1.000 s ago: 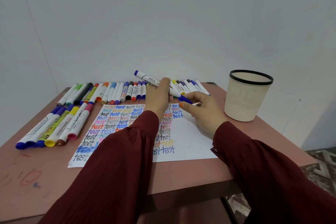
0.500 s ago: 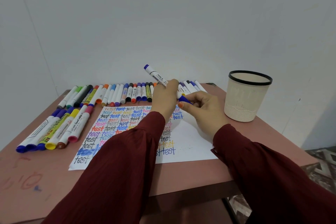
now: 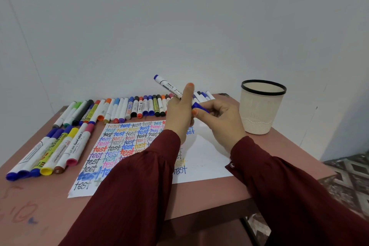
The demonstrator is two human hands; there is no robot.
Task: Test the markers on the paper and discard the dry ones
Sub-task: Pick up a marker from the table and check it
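Note:
My left hand [image 3: 179, 114] holds a white marker with a blue end [image 3: 167, 85] tilted up above the paper [image 3: 207, 158], index finger raised. My right hand [image 3: 221, 118] pinches the marker's blue cap [image 3: 199, 107] at its lower end. The paper is covered with rows of the word "test" in many colours. A long row of markers [image 3: 123, 109] lies along the table's back, and a smaller group of markers [image 3: 52, 154] lies at the left.
A cream bin with a black rim [image 3: 261, 106] stands at the table's right rear corner. The pink table [image 3: 209, 193] ends close in front of me and at the right; patterned floor [image 3: 351, 175] shows beyond. A white wall is behind.
The marker has risen and tilted more upright in my left hand. My right hand stays on the blue cap, and my left index finger has lifted.

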